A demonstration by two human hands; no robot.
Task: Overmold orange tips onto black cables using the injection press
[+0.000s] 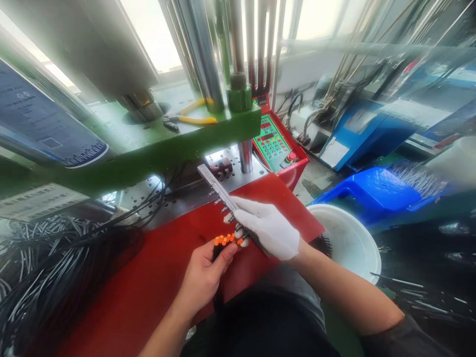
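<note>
My bare left hand (206,272) is closed round a bundle of black pieces with orange tips (223,240). In my white-gloved right hand (266,227) is a long metal bar (217,187), tilted up and to the left. Several small metal pins stick out along the bar's lower edge. One orange-tipped piece lies between the left thumb and the gloved fingers, where the two hands almost meet. Both hands are above the red work surface (156,277). The gloved fingertips are partly hidden behind the bar.
A green press frame (208,141) rises behind, with yellow-handled pliers (197,119) on it. A red control panel (275,141) stands to its right. Black cables (33,277) pile up at left. A white bucket (359,238) and a blue bin (372,188) are at right.
</note>
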